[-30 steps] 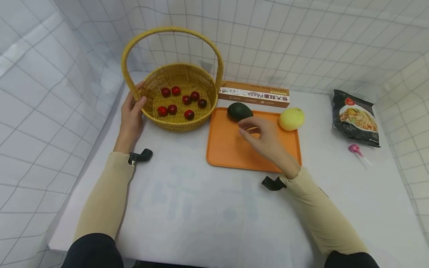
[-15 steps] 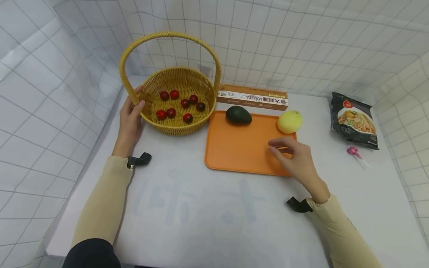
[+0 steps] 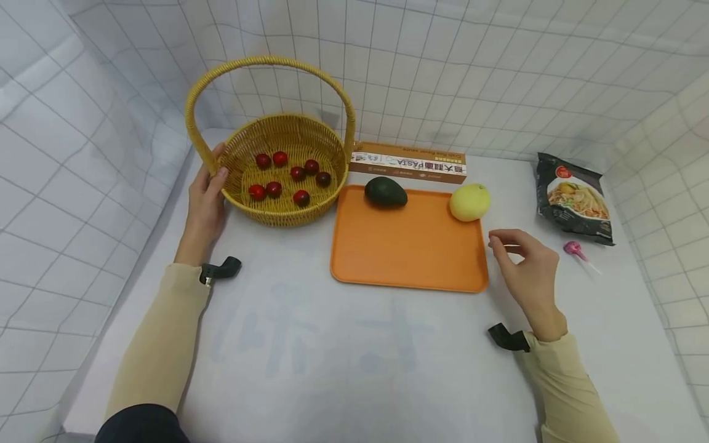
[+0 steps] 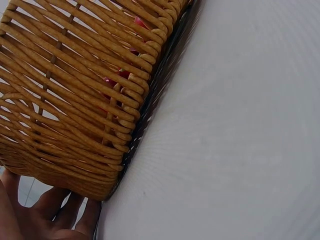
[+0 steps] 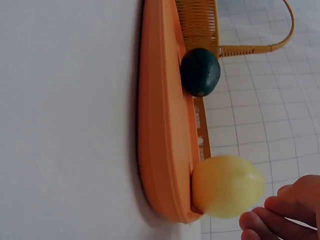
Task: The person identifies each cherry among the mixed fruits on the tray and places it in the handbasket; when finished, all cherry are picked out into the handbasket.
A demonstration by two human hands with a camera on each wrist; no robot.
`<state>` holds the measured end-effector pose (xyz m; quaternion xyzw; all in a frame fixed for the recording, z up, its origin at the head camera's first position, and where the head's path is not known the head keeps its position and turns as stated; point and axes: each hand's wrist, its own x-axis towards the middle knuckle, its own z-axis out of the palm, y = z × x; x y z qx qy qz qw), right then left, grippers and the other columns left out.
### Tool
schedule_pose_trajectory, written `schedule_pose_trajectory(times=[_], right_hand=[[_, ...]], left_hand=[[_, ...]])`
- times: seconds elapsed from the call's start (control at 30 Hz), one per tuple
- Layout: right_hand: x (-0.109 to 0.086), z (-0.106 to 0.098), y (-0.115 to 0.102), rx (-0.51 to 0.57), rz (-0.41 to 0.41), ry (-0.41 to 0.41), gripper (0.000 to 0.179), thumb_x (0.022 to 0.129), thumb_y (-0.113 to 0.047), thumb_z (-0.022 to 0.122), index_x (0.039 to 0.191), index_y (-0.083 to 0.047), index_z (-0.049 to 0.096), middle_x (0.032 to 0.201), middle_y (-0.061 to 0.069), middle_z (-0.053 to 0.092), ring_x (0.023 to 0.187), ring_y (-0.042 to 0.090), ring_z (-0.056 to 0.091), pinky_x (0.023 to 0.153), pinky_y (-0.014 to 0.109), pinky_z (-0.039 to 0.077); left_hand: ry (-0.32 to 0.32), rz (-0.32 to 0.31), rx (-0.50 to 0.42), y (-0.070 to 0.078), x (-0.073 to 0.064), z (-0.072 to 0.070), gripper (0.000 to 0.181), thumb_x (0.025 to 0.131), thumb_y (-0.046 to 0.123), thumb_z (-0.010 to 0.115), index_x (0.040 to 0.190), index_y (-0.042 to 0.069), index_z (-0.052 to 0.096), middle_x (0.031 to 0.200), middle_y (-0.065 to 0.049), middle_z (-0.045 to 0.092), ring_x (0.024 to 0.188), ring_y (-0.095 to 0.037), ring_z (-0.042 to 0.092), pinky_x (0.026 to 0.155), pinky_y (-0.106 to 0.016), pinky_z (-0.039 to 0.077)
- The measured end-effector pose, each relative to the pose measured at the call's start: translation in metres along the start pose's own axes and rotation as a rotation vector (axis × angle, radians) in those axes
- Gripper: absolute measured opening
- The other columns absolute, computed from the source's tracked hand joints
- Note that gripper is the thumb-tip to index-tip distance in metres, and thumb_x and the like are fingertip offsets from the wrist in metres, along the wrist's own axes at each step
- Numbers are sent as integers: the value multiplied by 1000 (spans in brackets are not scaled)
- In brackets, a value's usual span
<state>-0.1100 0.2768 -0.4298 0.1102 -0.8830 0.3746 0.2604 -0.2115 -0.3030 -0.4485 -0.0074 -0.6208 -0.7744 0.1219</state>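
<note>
In the head view a yellow woven basket (image 3: 277, 215) with a tall arched handle stands at the back left, several dark red cherries (image 3: 301, 198) lying inside it. My left hand (image 3: 202, 206) grips its left side, thumb at the rim by the handle's foot. The left wrist view shows the fingers (image 4: 55, 205) against the woven wall. My right hand (image 3: 526, 264) hovers just right of the orange tray (image 3: 410, 252), fingers loosely bent, holding nothing. Close ahead of it is a yellow round fruit (image 3: 469, 202) at the tray's back right corner. An avocado (image 3: 385, 192) lies along the tray's back edge.
A brown pasta box (image 3: 408, 162) lies behind the tray. To the right are a black noodle packet (image 3: 574, 198) and a pink lollipop (image 3: 575, 248). White grid-patterned cloth walls (image 3: 421, 74) border the table at the back and sides.
My right hand has moved right, from over the tray near the avocado to beyond the tray's right edge. My left hand keeps its hold on the basket. The head view has shifted slightly.
</note>
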Motion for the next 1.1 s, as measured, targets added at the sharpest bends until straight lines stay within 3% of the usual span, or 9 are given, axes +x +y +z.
schedule_pose_trajectory(times=[0.17, 0.27, 0.37, 0.47, 0.57, 0.67, 0.77, 0.9, 1.1], right_hand=[[1, -3, 10, -115, 5, 80, 23, 94, -6, 77, 117, -2, 78, 103, 18, 78, 93, 34, 74, 92, 3, 39], [1, -2, 15, -153, 16, 53, 34, 92, -8, 80, 125, -2, 74, 114, 20, 76, 104, 41, 71, 95, 8, 38], [1, -3, 20, -158, 20, 14, 46, 89, -10, 84, 133, -2, 71, 131, 19, 72, 120, 42, 65, 107, 30, 47], [2, -2, 24, -148, -8, -32, 63, 84, -13, 87, 141, -1, 64, 149, 22, 60, 141, 44, 51, 118, 57, 38], [2, -1, 27, -197, -46, -80, 84, 90, -46, 81, 156, -4, 49, 167, 20, 39, 157, 43, 27, 124, 70, 14], [3, -2, 27, -303, -76, -110, 108, 90, -81, 59, 166, -10, 31, 177, 12, 16, 163, 43, 7, 121, 77, -3], [5, -3, 27, -382, -84, -111, 118, 86, -93, 45, 169, -13, 22, 179, 6, 5, 162, 45, 1, 119, 77, -9], [4, -1, 25, -405, -39, -125, 119, 86, -94, 41, 171, -17, 12, 179, 5, -3, 163, 42, -5, 119, 76, -13], [1, 3, 22, -407, 3, -131, 120, 85, -95, 40, 171, -18, 9, 179, 4, -8, 163, 40, -11, 118, 76, -15]], left_hand=[[6, 19, 26, 0, -2, -3, 50, 109, 13, 55, 158, 22, 51, 168, -3, 39, 152, -23, 36, 124, -31, 28], [-1, 26, 26, -1, -3, -4, 50, 109, 14, 54, 158, 22, 50, 168, -1, 39, 153, -23, 35, 125, -31, 27], [-9, 10, 23, -2, -5, -5, 50, 110, 15, 53, 159, 23, 49, 169, 2, 37, 155, -21, 32, 126, -29, 26], [-27, -35, 21, 1, -6, -6, 51, 111, 18, 51, 161, 27, 45, 171, 3, 33, 157, -19, 28, 127, -29, 22], [-67, -92, -2, 8, -6, -10, 53, 113, 21, 49, 164, 33, 39, 173, 4, 29, 159, -17, 23, 129, -29, 15], [-91, -120, -44, 11, -6, -12, 55, 113, 21, 47, 165, 36, 36, 174, 3, 27, 160, -17, 21, 130, -29, 11], [-80, -108, -88, 9, -6, -11, 56, 112, 19, 50, 164, 34, 38, 173, 0, 29, 159, -19, 24, 129, -29, 15], [-41, -23, -41, 7, -10, -11, 57, 109, 19, 56, 164, 27, 40, 171, -5, 33, 157, -23, 29, 128, -29, 22], [151, 280, 361, 26, -38, 5, 57, 105, 26, 59, 160, 13, 46, 166, -8, 44, 156, -18, 36, 127, -31, 26]])
